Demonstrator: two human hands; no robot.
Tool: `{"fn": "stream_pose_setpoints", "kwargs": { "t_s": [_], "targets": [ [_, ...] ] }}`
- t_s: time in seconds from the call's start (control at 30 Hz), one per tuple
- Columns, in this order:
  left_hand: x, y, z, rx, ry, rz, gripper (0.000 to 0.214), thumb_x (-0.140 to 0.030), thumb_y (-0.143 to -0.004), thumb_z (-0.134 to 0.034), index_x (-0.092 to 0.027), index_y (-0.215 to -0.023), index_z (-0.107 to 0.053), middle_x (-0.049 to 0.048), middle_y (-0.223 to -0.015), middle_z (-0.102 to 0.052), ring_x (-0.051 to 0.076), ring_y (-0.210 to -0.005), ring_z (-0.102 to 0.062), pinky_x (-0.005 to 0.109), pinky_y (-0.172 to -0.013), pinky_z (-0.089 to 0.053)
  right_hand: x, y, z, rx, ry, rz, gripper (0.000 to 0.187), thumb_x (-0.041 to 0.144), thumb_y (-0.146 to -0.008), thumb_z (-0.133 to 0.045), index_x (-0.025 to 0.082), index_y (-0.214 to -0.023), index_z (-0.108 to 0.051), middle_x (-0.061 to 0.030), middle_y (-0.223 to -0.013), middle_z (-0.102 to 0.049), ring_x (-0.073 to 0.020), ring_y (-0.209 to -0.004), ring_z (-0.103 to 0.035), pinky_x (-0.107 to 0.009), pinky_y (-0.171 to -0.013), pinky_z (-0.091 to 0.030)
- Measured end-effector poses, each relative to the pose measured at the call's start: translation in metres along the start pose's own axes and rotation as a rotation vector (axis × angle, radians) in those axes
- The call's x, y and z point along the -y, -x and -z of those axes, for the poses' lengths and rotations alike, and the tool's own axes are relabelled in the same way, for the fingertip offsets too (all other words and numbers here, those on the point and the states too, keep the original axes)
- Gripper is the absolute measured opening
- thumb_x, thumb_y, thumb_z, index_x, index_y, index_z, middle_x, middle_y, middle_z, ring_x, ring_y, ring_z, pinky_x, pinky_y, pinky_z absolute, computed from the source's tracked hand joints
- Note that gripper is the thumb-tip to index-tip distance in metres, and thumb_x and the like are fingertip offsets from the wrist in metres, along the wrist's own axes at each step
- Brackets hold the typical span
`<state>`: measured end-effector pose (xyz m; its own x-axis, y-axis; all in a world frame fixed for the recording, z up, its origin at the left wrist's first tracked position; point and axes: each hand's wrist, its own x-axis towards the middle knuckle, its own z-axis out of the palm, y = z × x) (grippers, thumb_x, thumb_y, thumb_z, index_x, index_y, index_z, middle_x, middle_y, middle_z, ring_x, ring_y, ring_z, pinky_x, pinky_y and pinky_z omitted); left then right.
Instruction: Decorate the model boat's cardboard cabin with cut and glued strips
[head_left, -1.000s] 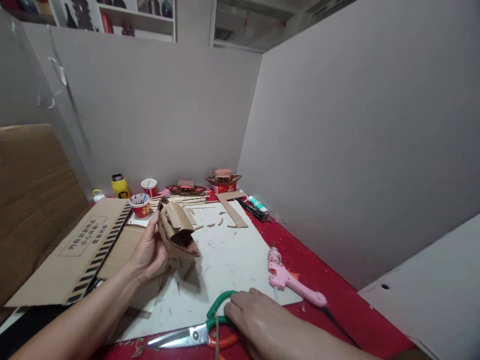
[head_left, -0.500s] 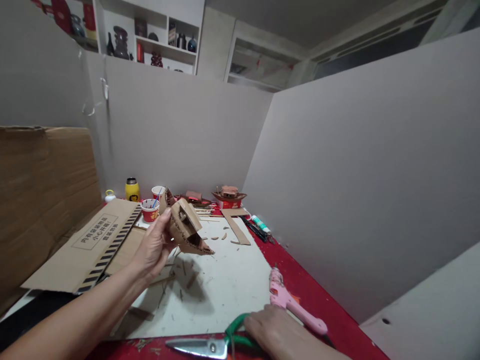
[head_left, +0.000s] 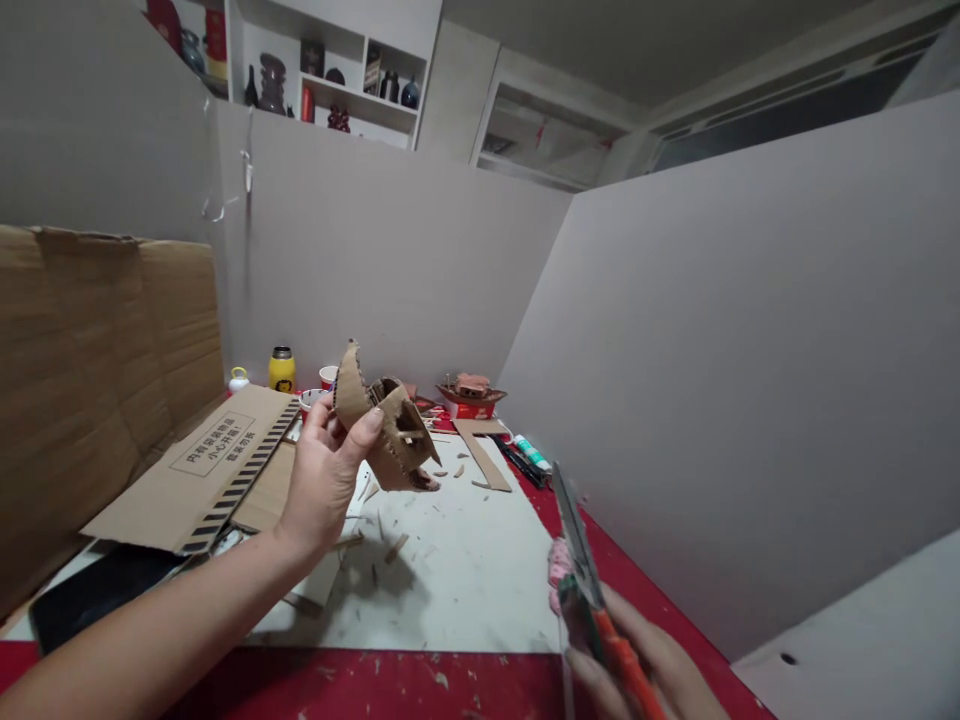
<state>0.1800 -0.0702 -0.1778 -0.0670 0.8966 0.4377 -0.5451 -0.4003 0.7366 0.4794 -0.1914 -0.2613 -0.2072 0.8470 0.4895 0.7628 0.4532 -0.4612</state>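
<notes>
My left hand (head_left: 328, 478) is closed around a small brown cardboard boat model (head_left: 386, 432) and holds it up above the white board (head_left: 457, 570). Thumb and fingers pinch its left end, and its jagged edges point up and right. My right hand (head_left: 645, 675) sits low at the bottom right, gripping scissors (head_left: 583, 570) with green and orange handles. The blades point up and away, clear of the table. The scissors are well to the right of the model and do not touch it.
A pink glue gun (head_left: 559, 565) lies partly behind the scissors. Flat cardboard sheets (head_left: 202, 465) lie at left, with paper cups (head_left: 328, 377) and a yellow bottle (head_left: 282, 369) behind. Finished boat models (head_left: 471, 388), a cardboard strip (head_left: 484, 455) and pens (head_left: 525, 455) sit at the back. Grey partitions enclose the red table.
My right hand has picked the scissors up off the table and turned the blades upward. My left hand has raised and rotated the cardboard model. The camera has tilted up.
</notes>
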Motion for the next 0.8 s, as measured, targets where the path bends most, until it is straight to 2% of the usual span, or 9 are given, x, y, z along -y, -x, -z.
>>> {"fn": "stream_pose_setpoints", "kwargs": {
  "t_s": [0.13, 0.23, 0.3, 0.47, 0.6, 0.8],
  "targets": [
    [0.001, 0.002, 0.002, -0.014, -0.084, -0.054, 0.045, -0.033, -0.080, -0.075, -0.022, -0.118, -0.053, 0.0075, -0.117, -0.068, 0.021, -0.108, -0.064, 0.035, -0.095, -0.049, 0.019, -0.026, 0.007, 0.016, 0.079, -0.012, 0.039, 0.045, -0.080, -0.061, 0.024, -0.113, -0.055, -0.0014, -0.071, -0.065, -0.0206, -0.059, -0.064, -0.027, -0.053, -0.053],
    [0.002, 0.004, 0.001, -0.016, -0.145, -0.089, 0.048, -0.033, -0.077, -0.077, -0.021, -0.117, -0.052, 0.0077, -0.117, -0.067, 0.020, -0.106, -0.064, 0.033, -0.094, -0.050, 0.035, -0.042, 0.011, 0.060, 0.188, 0.063, 0.029, 0.041, -0.078, -0.060, 0.025, -0.099, -0.050, 0.0036, -0.064, -0.057, -0.0167, -0.050, -0.054, -0.026, -0.046, -0.045],
    [0.003, 0.006, 0.001, -0.016, -0.163, -0.095, 0.049, -0.033, -0.076, -0.078, -0.021, -0.116, -0.052, 0.0075, -0.116, -0.067, 0.020, -0.106, -0.064, 0.033, -0.093, -0.050, 0.044, -0.052, 0.011, 0.026, 0.307, 0.121, 0.029, 0.039, -0.078, -0.060, 0.025, -0.098, -0.044, 0.0056, -0.061, -0.053, -0.0160, -0.049, -0.051, -0.026, -0.045, -0.043],
    [0.005, 0.009, -0.001, -0.018, -0.195, -0.102, 0.051, -0.035, -0.075, -0.079, -0.022, -0.115, -0.051, 0.0066, -0.113, -0.067, 0.019, -0.105, -0.064, 0.033, -0.093, -0.050, 0.057, -0.070, 0.010, -0.115, 0.578, 0.249, 0.041, 0.057, -0.086, -0.052, 0.019, -0.102, -0.044, 0.0028, -0.061, -0.055, -0.0181, -0.048, -0.056, -0.027, -0.045, -0.044],
    [0.005, 0.011, -0.001, -0.024, -0.240, -0.122, 0.053, -0.035, -0.073, -0.080, -0.022, -0.115, -0.050, 0.0067, -0.113, -0.067, 0.019, -0.103, -0.065, 0.032, -0.091, -0.050, 0.064, -0.079, 0.011, -0.192, 0.692, 0.325, 0.049, 0.064, -0.091, -0.040, 0.016, -0.099, -0.048, 0.0007, -0.059, -0.056, -0.0174, -0.046, -0.056, -0.026, -0.043, -0.042],
    [0.005, 0.013, -0.004, -0.035, -0.250, -0.129, 0.053, -0.035, -0.072, -0.081, -0.022, -0.112, -0.050, 0.0071, -0.113, -0.067, 0.019, -0.099, -0.067, 0.032, -0.087, -0.052, 0.067, -0.082, 0.011, -0.195, 0.741, 0.331, 0.055, 0.067, -0.091, -0.037, 0.015, -0.093, -0.052, -0.0018, -0.060, -0.059, -0.0169, -0.044, -0.053, -0.027, -0.043, -0.039]
  ]
}}
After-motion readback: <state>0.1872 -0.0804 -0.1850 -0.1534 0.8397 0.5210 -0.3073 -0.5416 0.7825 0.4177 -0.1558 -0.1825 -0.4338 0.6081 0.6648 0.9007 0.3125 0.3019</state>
